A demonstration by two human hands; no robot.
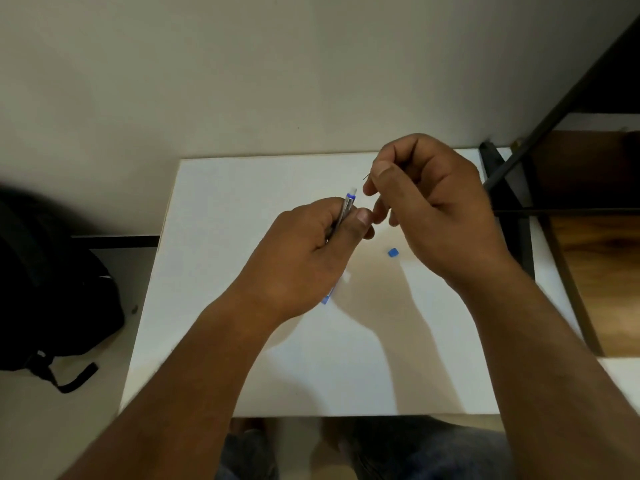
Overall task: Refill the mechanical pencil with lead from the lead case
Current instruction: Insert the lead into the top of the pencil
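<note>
My left hand (311, 247) grips the mechanical pencil (347, 202), a grey barrel with a blue collar and a white eraser end that points up and away. My right hand (433, 209) pinches a thin dark lead (365, 177) between thumb and forefinger; its tip sticks out just right of and above the pencil's end, not touching it. A small blue cap (393, 252) lies on the white table (242, 341) under my right hand. The lead case (327, 298) lies mostly hidden beneath my left hand, with only a blue corner and a pale end showing.
A black backpack (52, 289) sits on the floor to the left of the table. A black metal frame (512, 188) and a wooden shelf (602, 258) stand at the right. The wall rises right behind the table's far edge.
</note>
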